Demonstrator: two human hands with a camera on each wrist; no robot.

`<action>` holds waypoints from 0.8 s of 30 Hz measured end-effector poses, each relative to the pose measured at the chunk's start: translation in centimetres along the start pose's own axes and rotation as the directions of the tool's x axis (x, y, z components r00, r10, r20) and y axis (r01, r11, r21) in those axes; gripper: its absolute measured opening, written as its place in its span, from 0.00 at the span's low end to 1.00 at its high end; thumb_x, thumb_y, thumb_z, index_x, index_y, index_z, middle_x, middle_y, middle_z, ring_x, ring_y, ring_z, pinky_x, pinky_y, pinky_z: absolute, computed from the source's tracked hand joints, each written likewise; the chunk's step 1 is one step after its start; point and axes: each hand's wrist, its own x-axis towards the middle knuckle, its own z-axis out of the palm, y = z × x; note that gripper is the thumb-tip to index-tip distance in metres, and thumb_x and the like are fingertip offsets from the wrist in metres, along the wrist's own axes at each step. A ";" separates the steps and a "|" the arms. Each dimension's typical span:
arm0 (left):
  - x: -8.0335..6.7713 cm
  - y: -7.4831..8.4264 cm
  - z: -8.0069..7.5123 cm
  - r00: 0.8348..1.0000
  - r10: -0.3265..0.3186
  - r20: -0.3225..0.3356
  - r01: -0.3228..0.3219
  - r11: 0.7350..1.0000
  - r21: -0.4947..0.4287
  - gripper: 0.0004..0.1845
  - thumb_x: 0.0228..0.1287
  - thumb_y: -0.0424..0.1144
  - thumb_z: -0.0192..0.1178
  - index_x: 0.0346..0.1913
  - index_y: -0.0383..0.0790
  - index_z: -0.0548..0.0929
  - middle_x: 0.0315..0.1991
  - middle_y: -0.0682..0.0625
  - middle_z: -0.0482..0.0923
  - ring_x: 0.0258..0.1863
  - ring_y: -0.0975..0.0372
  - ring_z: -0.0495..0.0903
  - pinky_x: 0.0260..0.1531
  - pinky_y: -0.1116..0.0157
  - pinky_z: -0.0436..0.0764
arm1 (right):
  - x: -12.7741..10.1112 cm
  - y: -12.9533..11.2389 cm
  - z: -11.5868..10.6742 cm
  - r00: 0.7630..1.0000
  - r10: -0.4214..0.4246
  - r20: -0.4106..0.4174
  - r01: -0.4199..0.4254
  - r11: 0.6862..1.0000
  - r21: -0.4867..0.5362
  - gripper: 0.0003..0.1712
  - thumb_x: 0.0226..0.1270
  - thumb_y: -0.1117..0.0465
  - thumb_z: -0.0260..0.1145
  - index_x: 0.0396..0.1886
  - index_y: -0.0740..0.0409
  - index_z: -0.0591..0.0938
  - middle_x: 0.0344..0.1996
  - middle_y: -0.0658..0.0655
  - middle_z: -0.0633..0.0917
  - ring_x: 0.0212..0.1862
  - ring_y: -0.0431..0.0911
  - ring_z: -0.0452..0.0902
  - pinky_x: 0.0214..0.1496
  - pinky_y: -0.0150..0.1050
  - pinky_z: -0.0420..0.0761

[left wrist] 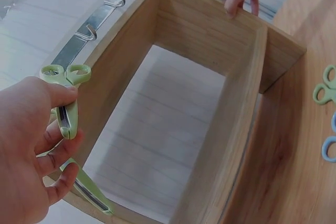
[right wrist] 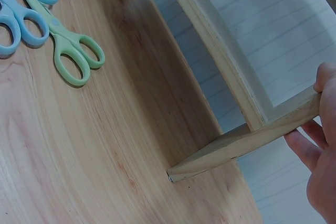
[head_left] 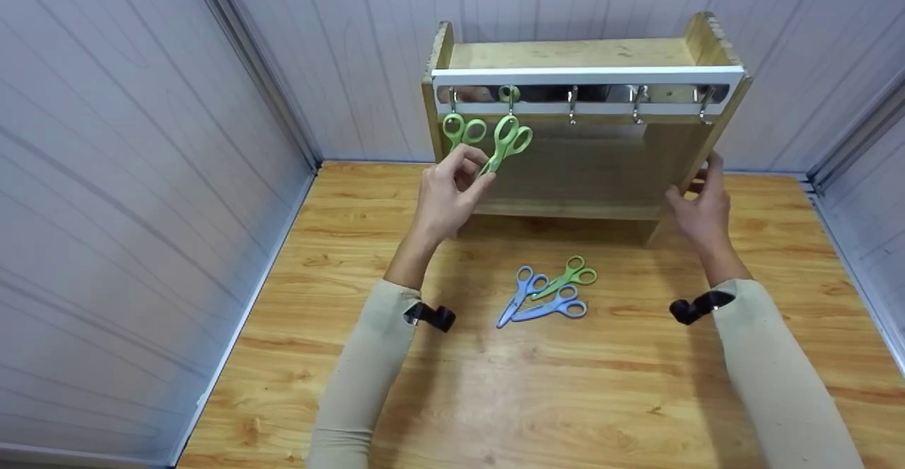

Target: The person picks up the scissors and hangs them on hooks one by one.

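Hanging from the second hook of the chrome rail (head_left: 587,94) on the wooden rack (head_left: 565,53), at about 11 o'clock from the tabletop's middle, is a pair of green scissors (head_left: 506,141) with plastic loops and short blades. Just left of it hangs another green pair (head_left: 463,130). The left hand (head_left: 447,197) pinches the blade end between thumb and curled fingers. At 2 o'clock, the right hand (head_left: 696,204) grips the rack's side panel, fingers wrapped around its edge.
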 end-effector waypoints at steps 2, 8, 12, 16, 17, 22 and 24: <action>0.1 -0.1 0.0 1.000 -0.007 0.002 0.007 1.000 -0.026 0.11 0.75 0.36 0.74 0.53 0.35 0.87 0.34 0.41 0.89 0.31 0.63 0.80 0.38 0.70 0.78 | 0.0 0.0 0.1 1.000 -0.007 -0.012 0.007 1.000 -0.003 0.47 0.83 0.59 0.62 0.93 0.46 0.51 0.75 0.71 0.76 0.67 0.55 0.78 0.49 0.22 0.75; 0.3 -0.3 0.4 1.000 -0.028 -0.003 0.028 0.995 -0.092 0.11 0.75 0.35 0.74 0.53 0.34 0.87 0.35 0.40 0.89 0.31 0.67 0.78 0.38 0.70 0.77 | 0.0 0.1 0.1 0.999 -0.024 -0.026 0.024 1.000 -0.009 0.47 0.82 0.60 0.62 0.93 0.46 0.53 0.73 0.70 0.77 0.60 0.43 0.77 0.45 0.20 0.75; 0.4 -0.4 0.8 0.999 -0.038 -0.008 0.037 0.993 -0.110 0.11 0.75 0.35 0.74 0.53 0.34 0.87 0.35 0.40 0.89 0.32 0.67 0.78 0.38 0.72 0.77 | 0.0 0.2 0.1 0.999 -0.034 -0.029 0.034 0.999 -0.009 0.47 0.82 0.60 0.63 0.93 0.47 0.52 0.74 0.71 0.77 0.65 0.53 0.78 0.46 0.20 0.74; 0.4 -0.6 1.2 0.999 -0.048 -0.018 0.045 0.990 -0.134 0.11 0.74 0.35 0.74 0.53 0.33 0.87 0.35 0.40 0.88 0.32 0.67 0.78 0.38 0.72 0.77 | 0.1 0.2 0.1 0.999 -0.033 -0.032 0.033 0.999 -0.010 0.47 0.82 0.61 0.63 0.92 0.48 0.53 0.74 0.71 0.78 0.65 0.55 0.78 0.47 0.21 0.74; 0.4 -0.7 1.3 0.999 -0.050 -0.020 0.047 0.989 -0.140 0.11 0.74 0.34 0.74 0.53 0.33 0.87 0.35 0.41 0.88 0.32 0.67 0.78 0.38 0.72 0.77 | 0.2 0.2 0.1 0.999 -0.030 -0.031 0.030 0.999 -0.013 0.47 0.82 0.60 0.63 0.92 0.48 0.53 0.74 0.72 0.78 0.65 0.54 0.78 0.47 0.21 0.74; 0.3 -1.0 1.6 0.998 -0.056 -0.022 0.051 0.985 -0.164 0.11 0.74 0.34 0.74 0.53 0.33 0.87 0.34 0.41 0.87 0.32 0.67 0.78 0.38 0.72 0.77 | 0.3 0.3 0.1 0.999 -0.019 -0.027 0.018 1.000 -0.020 0.47 0.82 0.60 0.62 0.93 0.48 0.52 0.75 0.71 0.78 0.67 0.56 0.77 0.48 0.21 0.74; 0.3 -1.1 1.7 0.998 -0.059 -0.024 0.054 0.984 -0.167 0.11 0.74 0.34 0.74 0.53 0.33 0.87 0.34 0.42 0.86 0.32 0.67 0.77 0.38 0.72 0.77 | 0.3 0.3 0.1 1.000 -0.013 -0.025 0.012 1.000 -0.019 0.47 0.83 0.60 0.62 0.93 0.47 0.52 0.75 0.71 0.77 0.67 0.57 0.77 0.48 0.20 0.74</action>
